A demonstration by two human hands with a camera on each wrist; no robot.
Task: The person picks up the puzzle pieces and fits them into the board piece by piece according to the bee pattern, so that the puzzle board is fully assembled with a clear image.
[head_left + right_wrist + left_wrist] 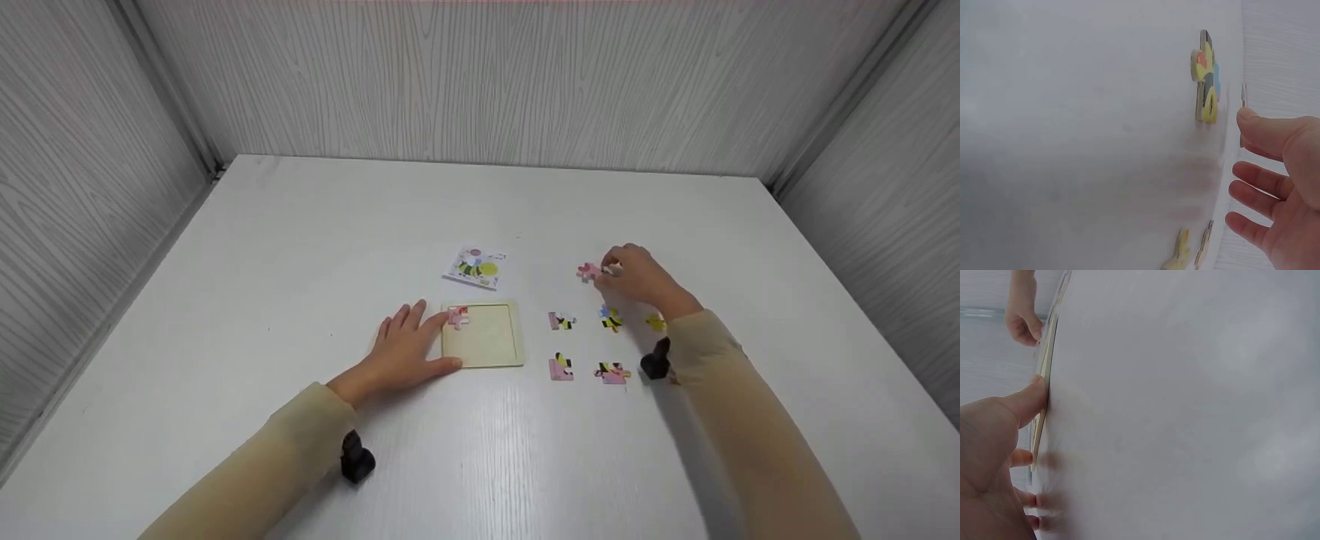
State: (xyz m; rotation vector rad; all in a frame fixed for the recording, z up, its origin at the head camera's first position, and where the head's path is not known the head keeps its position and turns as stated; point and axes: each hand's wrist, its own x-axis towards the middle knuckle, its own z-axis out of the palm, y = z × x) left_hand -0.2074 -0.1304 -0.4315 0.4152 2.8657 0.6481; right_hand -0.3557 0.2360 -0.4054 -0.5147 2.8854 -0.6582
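Observation:
My left hand [405, 356] lies spread at the left side of a square wooden puzzle tray [484, 367]. Its thumb touches the near rim and its index finger reaches the far left corner, beside a pink puzzle piece [458, 318] lying inside that corner. In the left wrist view the thumb rests against the edge of the tray [1045, 382]. Farther back on the right, my right hand [641, 277] pinches a pink puzzle piece [587, 271] between thumb and index finger. The right wrist view shows this piece [1244, 93] edge-on at the thumb tip, with the other fingers loosely bent.
Loose puzzle pieces lie right of the tray: a pink and white one [561, 321], a blue and yellow one [610, 319], a yellow one [656, 322], and pink ones [560, 367] nearer. A bee picture card [477, 268] lies behind the tray. Panelled walls [480, 82] enclose the table.

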